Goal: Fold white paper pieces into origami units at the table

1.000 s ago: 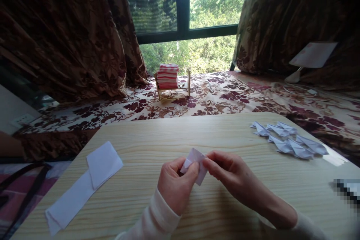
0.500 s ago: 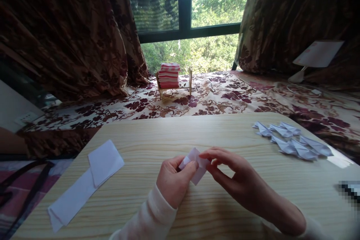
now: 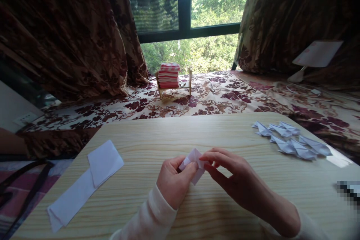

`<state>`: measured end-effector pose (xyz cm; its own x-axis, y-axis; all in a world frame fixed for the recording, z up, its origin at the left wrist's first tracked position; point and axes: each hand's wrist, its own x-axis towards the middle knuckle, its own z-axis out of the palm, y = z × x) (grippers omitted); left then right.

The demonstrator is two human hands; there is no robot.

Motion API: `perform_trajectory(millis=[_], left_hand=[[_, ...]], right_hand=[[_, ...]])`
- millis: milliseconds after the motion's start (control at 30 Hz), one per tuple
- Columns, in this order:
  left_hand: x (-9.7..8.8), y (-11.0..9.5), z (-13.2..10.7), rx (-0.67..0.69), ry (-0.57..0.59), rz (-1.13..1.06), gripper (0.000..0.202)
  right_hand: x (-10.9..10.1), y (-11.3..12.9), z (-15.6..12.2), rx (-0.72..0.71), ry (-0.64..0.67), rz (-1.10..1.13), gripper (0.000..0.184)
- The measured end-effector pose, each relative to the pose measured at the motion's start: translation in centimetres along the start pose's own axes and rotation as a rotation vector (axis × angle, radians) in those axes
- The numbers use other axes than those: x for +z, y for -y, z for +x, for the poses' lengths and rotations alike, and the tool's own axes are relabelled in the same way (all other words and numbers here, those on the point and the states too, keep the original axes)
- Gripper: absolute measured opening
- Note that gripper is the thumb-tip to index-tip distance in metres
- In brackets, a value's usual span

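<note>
Above the front middle of the wooden table (image 3: pixel 135 202), a small folded piece of white paper (image 3: pixel 194 155) is held between my hands. My left hand (image 3: pixel 174 182) pinches it, with the thumb lying across its face and the fingers behind. The thumb and fingers of my right hand (image 3: pixel 236 174) close on the paper's right corner, hiding part of it. At the left lie a sheet of white paper (image 3: pixel 105 163) and a long strip of white paper (image 3: pixel 74 198), which overlap. Several folded white paper pieces (image 3: pixel 292 140) rest at the right rear of the table.
A small wooden rack (image 3: pixel 190 82) with folded pink striped cloths (image 3: pixel 168 75) stands on the flowered cover (image 3: pixel 213 97) beyond the table. A white lamp (image 3: pixel 317 54) is at the right rear. A blurred dark object (image 3: pixel 350 191) sits at the right edge.
My right hand's fingers have drawn closer together and slid slightly left at the paper's right corner. My left hand stays nearly still.
</note>
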<state>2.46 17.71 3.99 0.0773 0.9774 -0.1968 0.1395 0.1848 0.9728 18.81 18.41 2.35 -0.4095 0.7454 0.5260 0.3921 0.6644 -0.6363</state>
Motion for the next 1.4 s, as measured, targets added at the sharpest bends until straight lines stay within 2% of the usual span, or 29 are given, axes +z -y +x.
perform_trajectory(millis=[267, 467, 600, 1033, 1400], left_hand=[[-0.1, 0.4, 0.1, 0.026, 0.001, 0.038, 0.032], [0.0, 0.7, 0.1, 0.018, -0.005, 0.040, 0.031], [0.0, 0.8, 0.2, 0.029, 0.003, 0.044, 0.030], [0.4, 0.9, 0.0, 0.110, 0.007, 0.120, 0.028], [0.3, 1.1, -0.1, 0.270, 0.003, 0.221, 0.026]], right_hand=[[-0.3, 0.1, 0.1, -0.055, 0.031, -0.112, 0.018], [-0.7, 0.8, 0.2, -0.179, -0.029, -0.331, 0.019], [-0.7, 1.2, 0.3, -0.219, -0.033, -0.358, 0.016], [-0.2, 1.0, 0.3, -0.136, 0.000, -0.310, 0.017], [0.2, 1.0, 0.2, -0.065, 0.008, -0.321, 0.018]])
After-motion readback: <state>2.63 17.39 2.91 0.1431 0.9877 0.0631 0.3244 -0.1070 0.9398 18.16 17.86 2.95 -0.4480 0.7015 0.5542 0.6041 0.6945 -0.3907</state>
